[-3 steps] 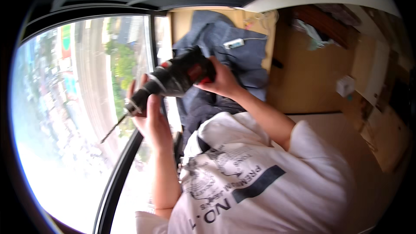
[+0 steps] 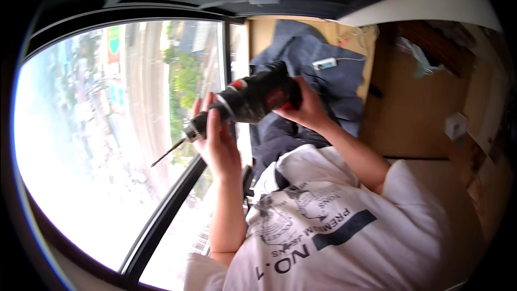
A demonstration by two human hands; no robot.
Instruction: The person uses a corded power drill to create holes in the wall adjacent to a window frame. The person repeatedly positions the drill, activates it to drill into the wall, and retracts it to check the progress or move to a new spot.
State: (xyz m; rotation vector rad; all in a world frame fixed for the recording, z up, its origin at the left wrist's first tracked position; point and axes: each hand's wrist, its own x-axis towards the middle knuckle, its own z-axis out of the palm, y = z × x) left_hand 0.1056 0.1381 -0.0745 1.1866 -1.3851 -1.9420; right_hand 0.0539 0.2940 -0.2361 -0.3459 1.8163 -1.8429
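A black and red power drill (image 2: 250, 99) is held up in front of the window, with its long drill bit (image 2: 168, 152) pointing down to the left. My right hand (image 2: 309, 109) is closed around the handle at the rear end. Around the chuck end my left hand (image 2: 219, 143) is wrapped, thumb on the near side and fingertips showing on the far side. The bit's tip touches nothing that I can make out. My right fingers are partly hidden behind the handle.
At left a large window (image 2: 134, 102) in a black frame (image 2: 172, 207) looks down on a street and trees. Dark grey cloth (image 2: 301, 40) lies on a wooden surface beyond the drill, with a white power strip (image 2: 325, 64) on it. A white box (image 2: 455, 125) stands at right.
The whole view has shifted, so my hands, the drill and the room appear farther right. Both hands keep their hold on the drill.
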